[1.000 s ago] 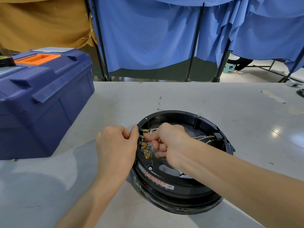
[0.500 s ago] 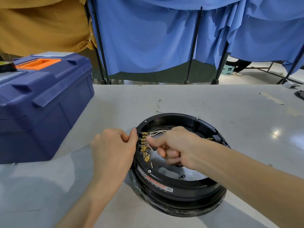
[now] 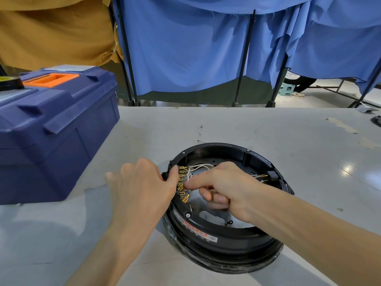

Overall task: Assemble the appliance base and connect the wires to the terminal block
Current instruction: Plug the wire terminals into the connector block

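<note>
The black round appliance base (image 3: 226,242) lies on the grey table (image 3: 268,141), open side up. A terminal block with a row of brass terminals (image 3: 182,183) sits on its left inner wall, and white wires (image 3: 201,167) run from it across the inside. My left hand (image 3: 142,188) holds the rim beside the block, thumb over the edge at the top terminals and fingers outside. My right hand (image 3: 224,186) reaches in from the right. Its index finger and thumb pinch a wire connector at the middle terminals, and the other fingers are curled.
A big blue toolbox (image 3: 51,129) with an orange handle stands at the left, with a tape roll (image 3: 8,81) on its lid. A wire scrap (image 3: 200,129) lies behind the base. A dark object (image 3: 376,120) sits at the right edge. Blue curtains on black stands (image 3: 243,58) hang behind the table.
My right hand's pinch has moved down the row of terminals. My left hand's outer fingers have spread a little, and its thumb stays at the rim.
</note>
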`<action>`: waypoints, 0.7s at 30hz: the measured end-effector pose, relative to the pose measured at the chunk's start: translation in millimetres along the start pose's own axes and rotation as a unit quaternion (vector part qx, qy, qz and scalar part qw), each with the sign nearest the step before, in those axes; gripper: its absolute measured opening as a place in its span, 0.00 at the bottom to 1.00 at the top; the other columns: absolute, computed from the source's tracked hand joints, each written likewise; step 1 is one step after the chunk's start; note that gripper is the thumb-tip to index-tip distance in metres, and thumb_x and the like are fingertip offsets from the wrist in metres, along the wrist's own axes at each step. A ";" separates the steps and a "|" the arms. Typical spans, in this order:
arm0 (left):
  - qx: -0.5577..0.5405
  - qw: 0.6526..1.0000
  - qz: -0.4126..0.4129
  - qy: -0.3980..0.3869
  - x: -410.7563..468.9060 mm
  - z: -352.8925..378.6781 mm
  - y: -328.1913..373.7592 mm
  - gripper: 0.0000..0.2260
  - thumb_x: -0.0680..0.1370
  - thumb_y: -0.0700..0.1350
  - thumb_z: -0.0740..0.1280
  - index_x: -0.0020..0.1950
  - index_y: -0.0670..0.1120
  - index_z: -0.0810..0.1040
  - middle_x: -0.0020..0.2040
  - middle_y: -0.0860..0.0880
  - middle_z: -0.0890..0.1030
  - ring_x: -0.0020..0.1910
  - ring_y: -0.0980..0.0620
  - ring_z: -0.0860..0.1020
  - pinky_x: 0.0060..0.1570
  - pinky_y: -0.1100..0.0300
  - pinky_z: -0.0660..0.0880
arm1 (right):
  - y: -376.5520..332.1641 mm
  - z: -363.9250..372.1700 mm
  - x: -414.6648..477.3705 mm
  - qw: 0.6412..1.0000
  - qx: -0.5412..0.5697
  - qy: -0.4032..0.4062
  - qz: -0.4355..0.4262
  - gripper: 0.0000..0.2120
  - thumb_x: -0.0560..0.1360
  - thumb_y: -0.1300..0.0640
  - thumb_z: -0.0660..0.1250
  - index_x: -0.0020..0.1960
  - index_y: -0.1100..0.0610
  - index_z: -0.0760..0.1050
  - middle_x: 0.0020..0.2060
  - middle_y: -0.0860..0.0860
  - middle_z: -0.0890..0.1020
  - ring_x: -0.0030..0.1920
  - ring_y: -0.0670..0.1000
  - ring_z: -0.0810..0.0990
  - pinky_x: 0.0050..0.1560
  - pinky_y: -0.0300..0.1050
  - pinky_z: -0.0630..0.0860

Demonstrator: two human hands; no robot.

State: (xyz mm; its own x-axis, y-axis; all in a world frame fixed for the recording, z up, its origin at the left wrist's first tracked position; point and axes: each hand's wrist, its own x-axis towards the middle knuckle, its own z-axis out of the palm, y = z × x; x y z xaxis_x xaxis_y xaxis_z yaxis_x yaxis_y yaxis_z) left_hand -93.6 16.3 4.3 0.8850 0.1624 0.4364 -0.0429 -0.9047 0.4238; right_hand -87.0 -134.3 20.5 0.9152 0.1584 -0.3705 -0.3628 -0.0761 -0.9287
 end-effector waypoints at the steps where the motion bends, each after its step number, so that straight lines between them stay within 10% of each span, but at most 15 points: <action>1: -0.009 1.000 0.003 -0.005 0.1 -0.8 0.2 0.25 0.75 0.61 0.64 0.25 0.46 0.72 0.24 0.48 0.72 0.34 0.42 0.73 0.49 0.48 0.71 | -0.3 -0.3 0.3 1.000 -0.004 -0.004 -0.001 0.10 0.71 0.69 0.72 0.34 0.66 0.73 0.18 0.54 0.69 0.15 0.46 0.57 0.21 0.33 0.54; 21: -0.099 0.994 0.015 -0.041 6.9 0.2 -6.0 0.26 0.73 0.53 0.71 0.20 0.43 0.67 0.19 0.47 0.69 0.32 0.38 0.72 0.42 0.47 0.75 | -6.4 -3.0 1.5 0.998 0.001 -0.061 0.029 0.20 0.73 0.70 0.70 0.23 0.62 0.75 0.16 0.51 0.67 0.14 0.44 0.59 0.17 0.33 0.55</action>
State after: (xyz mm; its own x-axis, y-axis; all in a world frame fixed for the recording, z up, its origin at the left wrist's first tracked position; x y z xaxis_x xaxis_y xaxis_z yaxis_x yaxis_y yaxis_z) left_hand -87.2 22.7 4.7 0.9160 0.0963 0.3894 -0.1539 -0.8121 0.5629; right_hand -82.8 -136.5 25.9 0.8650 0.2726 -0.4214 -0.4143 -0.0860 -0.9061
